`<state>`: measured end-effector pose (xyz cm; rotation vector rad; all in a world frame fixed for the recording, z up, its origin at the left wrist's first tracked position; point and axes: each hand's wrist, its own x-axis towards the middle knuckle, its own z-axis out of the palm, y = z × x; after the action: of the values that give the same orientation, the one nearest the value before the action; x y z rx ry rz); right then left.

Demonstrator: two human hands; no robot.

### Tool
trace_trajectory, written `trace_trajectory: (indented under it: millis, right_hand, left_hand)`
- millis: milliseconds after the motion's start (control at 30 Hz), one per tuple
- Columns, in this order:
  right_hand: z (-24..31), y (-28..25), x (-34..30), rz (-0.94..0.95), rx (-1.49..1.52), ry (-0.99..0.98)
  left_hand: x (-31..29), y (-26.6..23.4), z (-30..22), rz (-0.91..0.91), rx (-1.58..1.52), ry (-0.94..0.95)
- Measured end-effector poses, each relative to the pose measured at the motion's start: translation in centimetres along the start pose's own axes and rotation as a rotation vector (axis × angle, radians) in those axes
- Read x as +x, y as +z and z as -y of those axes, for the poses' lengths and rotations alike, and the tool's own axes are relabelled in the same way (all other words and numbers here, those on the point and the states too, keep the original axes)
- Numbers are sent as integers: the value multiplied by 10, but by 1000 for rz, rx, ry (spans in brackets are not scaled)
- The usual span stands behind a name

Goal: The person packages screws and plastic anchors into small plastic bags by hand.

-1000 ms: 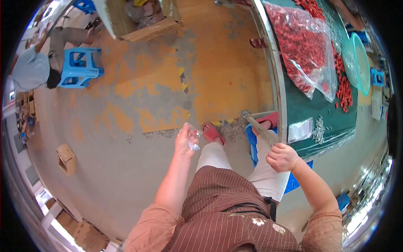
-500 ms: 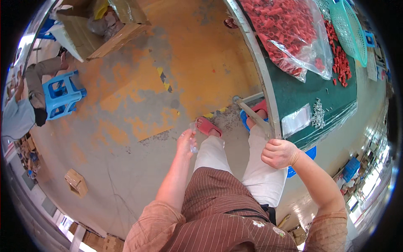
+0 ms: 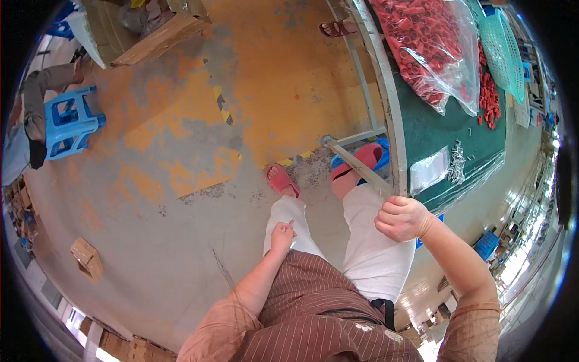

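Note:
My right hand [image 3: 403, 218] is closed in a fist at the near corner of a green-topped table [image 3: 447, 130], its fingers curled against the metal edge. What lies inside that fist is hidden. Over my left thigh, my left hand [image 3: 282, 236] is closed, with a small thin tip at its fingers that I cannot make out. On the table near my right hand lie a clear plastic bag [image 3: 429, 171] and a small heap of silvery metal pieces [image 3: 458, 164]. Farther back is a big clear bag of red tubular parts [image 3: 422, 51], with loose red parts [image 3: 490, 99] beside it.
A teal plastic basket [image 3: 500, 57] stands at the table's far right. Across the floor, a person sits by a blue stool [image 3: 71, 123], and an open cardboard carton [image 3: 160, 42] is near. A small cardboard box [image 3: 87, 258] lies left. Another foot [image 3: 338, 28] shows beyond the table frame.
My left hand has dropped toward my thigh; the clear plastic piece seen in it earlier no longer shows. My right foot has come out from the table's edge. My right hand stays at the corner.

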<state>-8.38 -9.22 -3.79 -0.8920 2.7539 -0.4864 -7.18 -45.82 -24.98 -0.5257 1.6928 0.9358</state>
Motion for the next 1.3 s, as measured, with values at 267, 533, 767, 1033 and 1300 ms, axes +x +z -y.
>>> trace_trajectory:
  millis: [267, 533, 767, 1033, 1300]
  right_hand:
    - [1, 3, 0, -16, -8, 15]
    - [3, 3, -2, -1, -18, -8]
    - [1, -1, 1, 35, -4, -11]
    - [2, -3, 6, 33, -38, 9]
    - [5, -11, 14, 116, -29, 0]
  left_hand:
    - [-4, 9, 10, -55, 53, 57]
    - [-13, 16, 23, -93, 35, 31]
    - [-7, 20, 36, -43, -64, 4]
    - [-2, 0, 39, -98, 61, 43]
    - [20, -32, 39, -264, 87, 253]
